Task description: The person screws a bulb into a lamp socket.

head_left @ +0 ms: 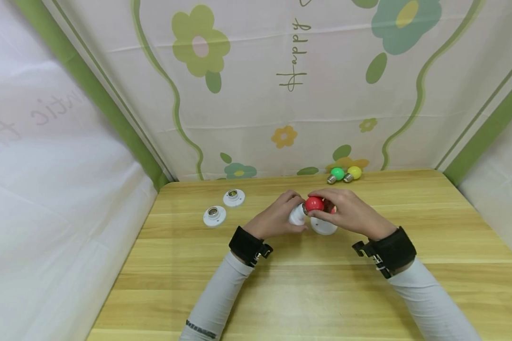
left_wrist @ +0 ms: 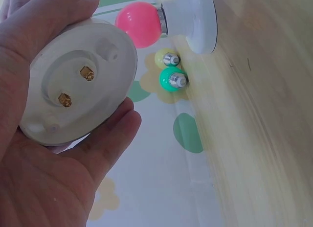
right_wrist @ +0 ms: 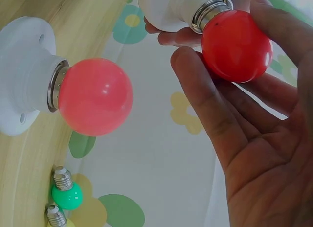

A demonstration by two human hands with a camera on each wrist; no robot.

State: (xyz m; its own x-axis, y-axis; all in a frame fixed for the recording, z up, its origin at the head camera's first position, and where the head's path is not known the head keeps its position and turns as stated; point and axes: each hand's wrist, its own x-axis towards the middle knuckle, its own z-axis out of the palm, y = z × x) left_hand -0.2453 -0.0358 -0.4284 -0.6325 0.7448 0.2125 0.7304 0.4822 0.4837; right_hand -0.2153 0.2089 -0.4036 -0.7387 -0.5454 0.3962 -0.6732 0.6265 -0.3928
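My left hand [head_left: 275, 219] grips a white lamp holder [head_left: 297, 216] by its round base. In the left wrist view the underside of this lamp holder [left_wrist: 105, 78] shows two brass screws. Thumb and fingers of my right hand [head_left: 352, 210] pinch a red light bulb [right_wrist: 237, 46], whose metal screw base sits partly in the mouth of the holder. Just beside the hands, a second lamp holder [head_left: 324, 228] stands on the table with a pinkish-red bulb [right_wrist: 95, 97] in it; the right hand partly hides that bulb in the head view.
Two white lamp holders without bulbs [head_left: 214, 216] [head_left: 233, 197] sit on the left of the wooden table [head_left: 281, 293]. A green bulb [head_left: 337, 174] and a yellow bulb [head_left: 354, 172] lie at its back edge, against the printed cloth [head_left: 247, 109].
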